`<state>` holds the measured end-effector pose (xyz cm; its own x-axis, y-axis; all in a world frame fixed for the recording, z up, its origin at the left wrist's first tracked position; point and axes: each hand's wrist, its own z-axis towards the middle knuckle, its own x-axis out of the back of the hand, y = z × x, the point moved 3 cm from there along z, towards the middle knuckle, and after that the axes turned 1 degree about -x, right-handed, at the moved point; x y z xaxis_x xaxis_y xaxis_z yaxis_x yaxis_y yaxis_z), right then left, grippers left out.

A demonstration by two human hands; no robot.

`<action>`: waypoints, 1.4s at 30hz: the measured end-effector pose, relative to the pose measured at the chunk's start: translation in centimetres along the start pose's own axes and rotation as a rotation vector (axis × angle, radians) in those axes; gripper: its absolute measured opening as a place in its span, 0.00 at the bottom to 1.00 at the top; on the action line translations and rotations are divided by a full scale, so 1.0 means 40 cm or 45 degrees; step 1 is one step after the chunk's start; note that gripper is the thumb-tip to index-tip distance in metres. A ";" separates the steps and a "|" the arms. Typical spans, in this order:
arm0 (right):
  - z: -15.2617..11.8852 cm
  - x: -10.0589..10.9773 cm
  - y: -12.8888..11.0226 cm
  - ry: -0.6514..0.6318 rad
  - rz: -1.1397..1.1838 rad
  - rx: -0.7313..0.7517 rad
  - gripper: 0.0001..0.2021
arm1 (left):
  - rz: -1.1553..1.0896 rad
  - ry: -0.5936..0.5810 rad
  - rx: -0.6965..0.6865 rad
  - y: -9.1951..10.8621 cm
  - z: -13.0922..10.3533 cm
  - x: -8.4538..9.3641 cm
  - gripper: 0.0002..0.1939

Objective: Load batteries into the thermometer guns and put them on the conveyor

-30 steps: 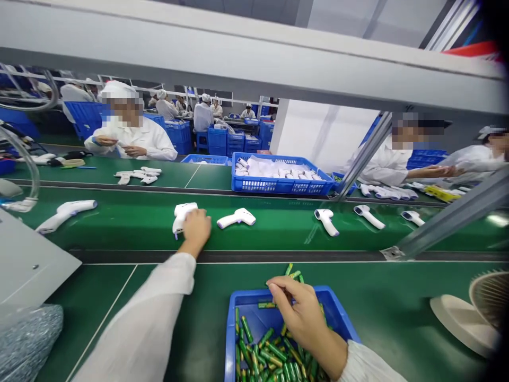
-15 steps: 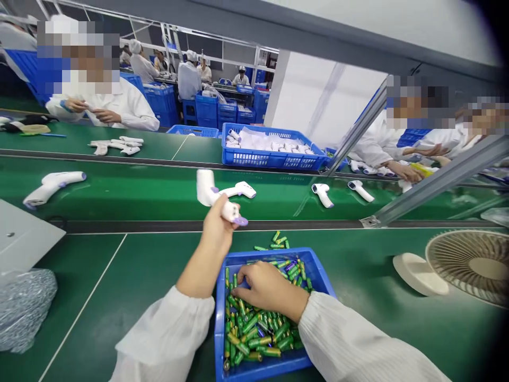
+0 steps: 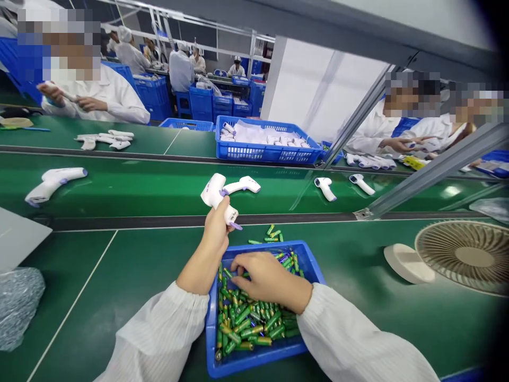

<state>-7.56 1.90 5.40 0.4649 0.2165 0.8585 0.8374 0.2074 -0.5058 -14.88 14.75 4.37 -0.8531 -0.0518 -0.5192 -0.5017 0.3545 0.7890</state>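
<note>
My left hand (image 3: pixel 217 225) grips a white infrared thermometer (image 3: pixel 215 190) by its handle, raised just beyond the battery tray. A purple flap (image 3: pixel 235 226) sticks out at the handle's end, which faces right toward me. Below it, a blue tray (image 3: pixel 268 356) holds many green-and-gold batteries (image 3: pixel 243 315), with a few purple ones among them. Over the tray's upper part, my right hand (image 3: pixel 264 278) is bent with thumb and fingertips closed about a green battery (image 3: pixel 227 272). Its other fingers are partly hidden.
Several loose batteries (image 3: pixel 272 239) lie behind the tray. More thermometers (image 3: pixel 55 184) rest along the green belt (image 3: pixel 159 193). A beige fan (image 3: pixel 469 257) stands at right, a bubble-wrap bundle (image 3: pixel 19 307) at left. A blue crate (image 3: pixel 266 154) and co-workers are across the line.
The thermometer in my left hand has tilted, its head turning to the right and its flap dropping. My right hand stays over the batteries with little movement. The whole view has shifted slightly.
</note>
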 end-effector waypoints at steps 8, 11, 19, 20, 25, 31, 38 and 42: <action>-0.084 0.008 -0.020 -0.293 0.026 0.149 0.10 | 0.022 -0.045 0.009 -0.001 0.002 -0.001 0.21; -0.082 0.001 -0.018 -0.180 0.013 0.186 0.06 | 0.017 -0.064 0.015 0.002 -0.002 -0.005 0.20; -0.044 0.116 0.028 0.855 0.554 -0.122 0.11 | 0.081 -0.208 -0.041 0.005 -0.024 -0.015 0.30; -0.029 0.118 0.029 0.828 0.587 -0.140 0.10 | 0.092 -0.223 -0.061 0.003 -0.025 -0.014 0.30; 0.040 0.091 0.035 0.723 0.856 -0.176 0.08 | 0.125 -0.262 -0.123 -0.008 -0.022 -0.009 0.29; 0.032 0.109 0.034 0.922 1.017 -0.166 0.13 | 0.002 -0.400 0.158 -0.007 -0.039 -0.031 0.24; -0.082 0.063 -0.047 -0.093 0.025 0.258 0.07 | -0.171 -0.321 0.399 -0.004 -0.022 -0.023 0.17; -0.109 0.014 -0.070 -0.243 -0.321 0.414 0.04 | -0.157 -0.277 0.372 -0.009 -0.025 -0.025 0.16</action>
<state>-8.40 -2.70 7.68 0.1711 0.2861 0.9428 0.7698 0.5584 -0.3092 -14.00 13.74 4.92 -0.7228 0.0774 -0.6867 -0.5100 0.6109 0.6056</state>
